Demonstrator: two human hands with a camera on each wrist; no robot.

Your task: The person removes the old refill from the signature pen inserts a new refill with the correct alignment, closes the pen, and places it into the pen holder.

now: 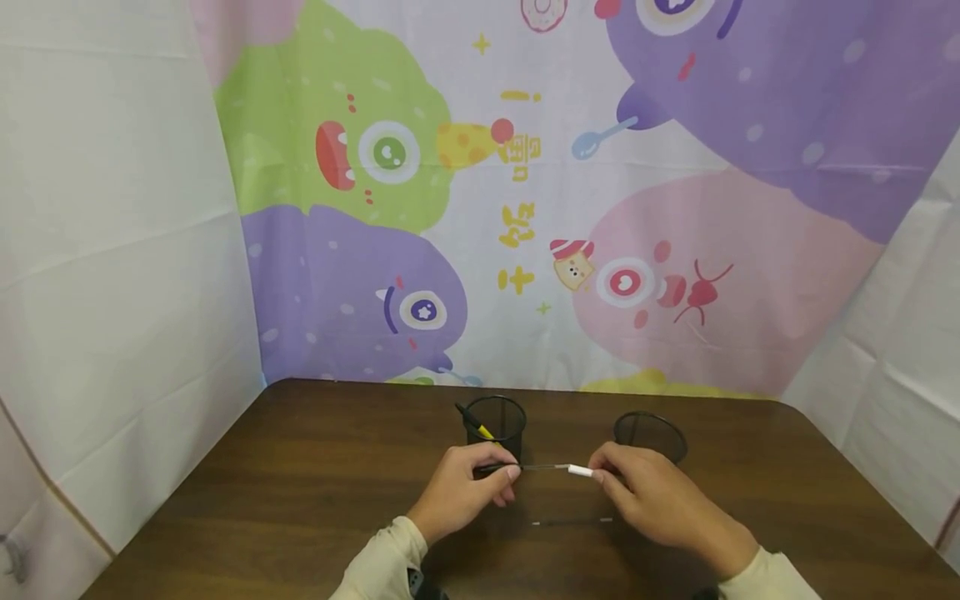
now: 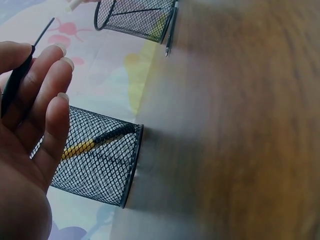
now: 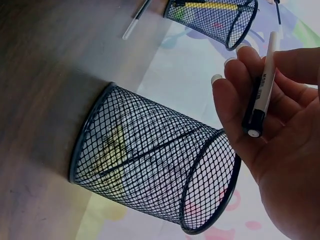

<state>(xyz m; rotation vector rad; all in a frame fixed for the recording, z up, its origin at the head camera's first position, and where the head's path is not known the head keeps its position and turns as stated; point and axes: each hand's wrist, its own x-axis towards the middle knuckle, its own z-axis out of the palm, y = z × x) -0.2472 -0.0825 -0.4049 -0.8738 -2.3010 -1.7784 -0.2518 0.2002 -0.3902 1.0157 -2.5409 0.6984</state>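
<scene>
My left hand [image 1: 453, 487] pinches a slim black handle [image 2: 17, 80] between thumb and fingers. From it a thin rod [image 1: 543, 467] extends toward my right hand. The right hand [image 1: 663, 496] pinches a white pen barrel [image 3: 266, 90] with a black end and small dark print. In the head view the rod's tip is right at the near end of the white barrel. Below both hands, a thin pen refill [image 1: 572, 522] with pale ends lies on the brown table [image 1: 300, 500].
Behind the left hand stands a black mesh pen cup [image 1: 512, 429] holding a black and yellow pen [image 3: 220, 6]. Another mesh cup [image 3: 145, 155] stands behind the right hand. A cartoon-printed cloth [image 1: 517, 333] hangs along the table's back edge.
</scene>
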